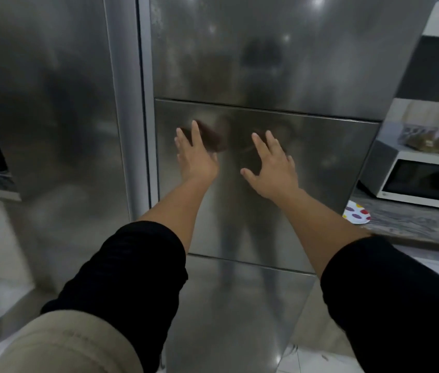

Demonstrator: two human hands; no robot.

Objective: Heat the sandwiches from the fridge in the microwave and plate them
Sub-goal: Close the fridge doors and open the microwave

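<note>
Reaching toward closed fridge (267,170): left hand (197,154) and right hand (272,168) spread flat near steel door, fingers straight, holding nothing. Sandwiches unseen, presumably inside. Microwave (423,179) shut on bench (415,224), spotted plate (356,212) bare. Task barely begun.

Two bare hands and forearms, dark sleeves pushed up

The person is wearing a black ribbed sleeve (132,267) on the left arm, bunching in soft folds below the elbow, and a matching black sleeve (390,292) on the right. The left hand (197,157) and right hand (272,168) are showing no rings, watch or gloves. A beige fabric layer (62,343) is lying over the left upper arm.
</note>
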